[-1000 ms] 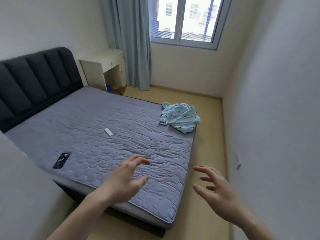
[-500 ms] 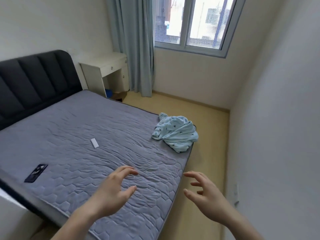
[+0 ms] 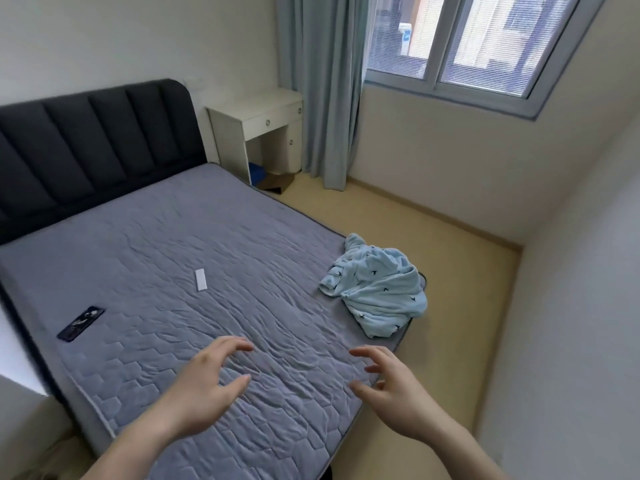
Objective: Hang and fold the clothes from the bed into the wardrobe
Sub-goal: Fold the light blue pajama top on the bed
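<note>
Both hands are raised above the near part of the bed (image 3: 166,271), palms facing each other. Left hand (image 3: 204,393): fingers spread and loosely curved, holding nothing. Right hand (image 3: 391,393): the same, empty. A crumpled light-blue garment (image 3: 377,289) lies at the bed's right edge, apparently overhanging it slightly, well apart from both hands. A phone (image 3: 81,323) and a small white item (image 3: 201,280) lie on the mattress.

At three o'clock a crumpled light-blue soft cloth garment (image 3: 379,292) lies on the grey quilted matt fabric bed (image 3: 214,265), its padded dark headboard (image 3: 86,147) matt too.
</note>
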{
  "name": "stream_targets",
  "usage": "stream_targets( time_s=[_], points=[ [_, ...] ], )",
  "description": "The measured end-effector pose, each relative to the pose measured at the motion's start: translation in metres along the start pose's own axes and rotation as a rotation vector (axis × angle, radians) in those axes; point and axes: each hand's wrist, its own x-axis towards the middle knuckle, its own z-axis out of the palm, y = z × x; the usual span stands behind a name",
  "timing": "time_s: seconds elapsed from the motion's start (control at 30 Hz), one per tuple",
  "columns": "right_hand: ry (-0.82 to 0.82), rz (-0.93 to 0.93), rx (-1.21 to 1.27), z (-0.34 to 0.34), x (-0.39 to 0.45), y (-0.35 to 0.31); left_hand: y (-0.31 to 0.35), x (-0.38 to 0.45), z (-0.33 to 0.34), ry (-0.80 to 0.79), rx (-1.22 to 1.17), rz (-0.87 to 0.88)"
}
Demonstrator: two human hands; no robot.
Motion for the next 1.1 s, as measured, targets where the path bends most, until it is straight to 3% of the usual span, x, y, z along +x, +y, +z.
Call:
stream_targets(
  time_s=[0.37, 0.5, 0.77, 1.1],
  points=[
    [0.045, 0.141, -0.072, -0.136, 0.155, 0.089, 0.060, 0.243, 0.061, -0.121, 0.011, 0.005],
    [-0.008, 0.172, -0.103, -0.178, 0.223, 0.125, 0.078, 0.318, 0.084, -0.122, -0.024, -0.044],
    [-0.233, 0.240, -0.209, -0.238, 0.413, 0.245, 0.067, 0.409, 0.152, -0.050, -0.051, -0.345],
    [-0.435, 0.349, -0.528, -0.234, 0.603, 0.395, 0.044, 0.483, 0.246, -0.109, -0.083, -0.630]
  ],
)
